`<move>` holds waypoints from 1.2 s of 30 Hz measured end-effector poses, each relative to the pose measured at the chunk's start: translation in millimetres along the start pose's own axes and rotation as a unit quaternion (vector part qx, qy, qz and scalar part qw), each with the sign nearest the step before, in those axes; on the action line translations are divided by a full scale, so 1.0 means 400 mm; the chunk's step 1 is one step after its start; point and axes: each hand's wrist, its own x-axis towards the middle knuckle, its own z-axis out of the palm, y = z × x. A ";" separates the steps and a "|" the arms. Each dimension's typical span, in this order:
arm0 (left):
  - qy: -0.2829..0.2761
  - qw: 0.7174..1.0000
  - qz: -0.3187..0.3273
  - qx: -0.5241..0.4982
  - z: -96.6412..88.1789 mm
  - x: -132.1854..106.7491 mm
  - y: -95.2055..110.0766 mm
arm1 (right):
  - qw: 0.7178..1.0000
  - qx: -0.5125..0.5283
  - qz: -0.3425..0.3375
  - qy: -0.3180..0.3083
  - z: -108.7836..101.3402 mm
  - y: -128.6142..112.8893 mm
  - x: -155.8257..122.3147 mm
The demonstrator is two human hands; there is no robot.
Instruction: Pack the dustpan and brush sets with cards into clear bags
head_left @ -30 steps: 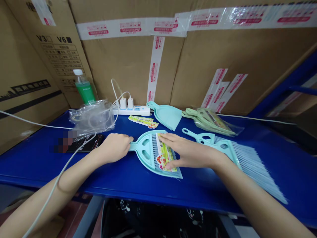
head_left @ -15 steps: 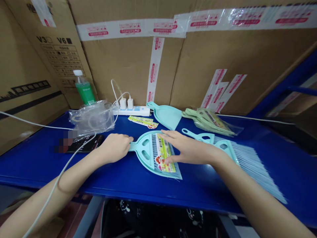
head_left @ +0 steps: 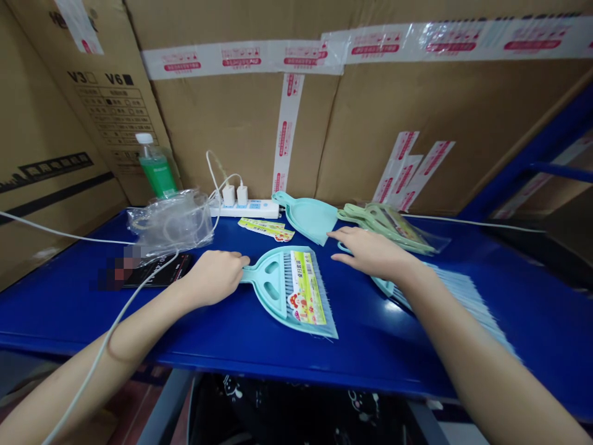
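Note:
My left hand (head_left: pixel 217 275) is closed around the handle of a light-blue dustpan (head_left: pixel 263 304), which lies on the table in front of me. Nested in that dustpan is a matching hand brush (head_left: pixel 273 278), its bristles pointing right. A yellow-green card label (head_left: pixel 304 290) lies across the bristles. My right hand (head_left: pixel 365 250) hovers to the right, fingers stretched out and holding nothing. Under my right hand and forearm lie blue hand brushes (head_left: pixel 456 290), partly hidden. Just beyond its fingertips sits another light-blue dustpan (head_left: pixel 311 216).
A green brush-and-dustpan set in clear wrap (head_left: pixel 393 225) lies at the back right. Card labels (head_left: pixel 266 228) lie before a white power strip (head_left: pixel 259 209) with chargers. Crumpled clear plastic (head_left: pixel 173 219), a green bottle (head_left: pixel 158 173) and a phone (head_left: pixel 160 272) are left. Cardboard stands behind.
My right hand has lifted off the card label and moved right, over the loose brushes. My left hand keeps its hold on the dustpan handle.

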 end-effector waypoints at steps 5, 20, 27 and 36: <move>0.014 1.000 0.019 0.004 -0.002 0.002 0.004 | 1.000 -0.009 0.013 -0.026 -0.006 -0.007 -0.001; 0.142 0.960 -0.206 0.122 0.011 0.003 -0.043 | 0.996 -0.050 0.037 -0.071 -0.007 -0.010 0.003; 0.083 0.971 -0.201 0.095 0.014 0.010 -0.051 | 0.995 -0.040 0.064 -0.068 0.001 0.003 0.008; 0.081 0.971 -0.203 0.092 -0.009 0.014 -0.062 | 0.996 -0.047 0.059 -0.040 0.010 0.012 0.007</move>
